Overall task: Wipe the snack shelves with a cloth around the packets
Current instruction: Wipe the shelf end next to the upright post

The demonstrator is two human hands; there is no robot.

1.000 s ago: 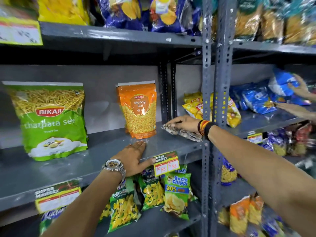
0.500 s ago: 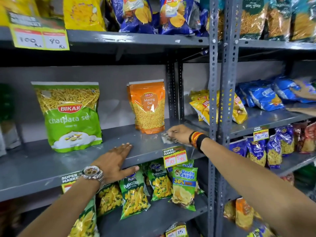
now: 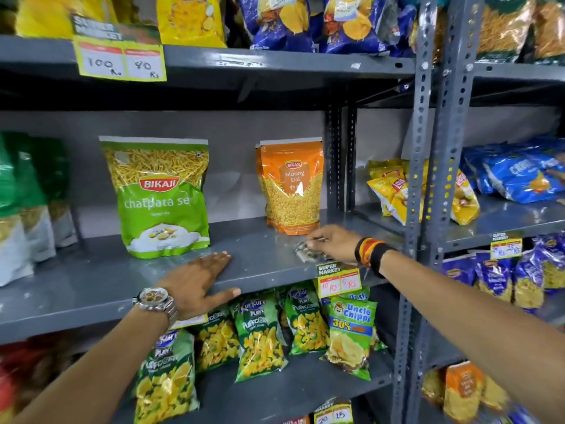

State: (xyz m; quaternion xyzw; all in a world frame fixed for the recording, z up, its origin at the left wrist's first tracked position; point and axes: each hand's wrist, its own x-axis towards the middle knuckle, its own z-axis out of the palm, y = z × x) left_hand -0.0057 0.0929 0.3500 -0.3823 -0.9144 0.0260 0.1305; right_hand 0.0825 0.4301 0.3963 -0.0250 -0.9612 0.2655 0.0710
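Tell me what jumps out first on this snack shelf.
The big green packet and the smaller orange packet stand upright on the grey middle shelf. In front of the orange one, the right hand presses a cloth to the shelf, while the left hand lies flat at its front edge.

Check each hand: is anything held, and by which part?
The right hand pinches a crumpled cloth by its top, against the grey shelf. The left hand lies flat, holding nothing.
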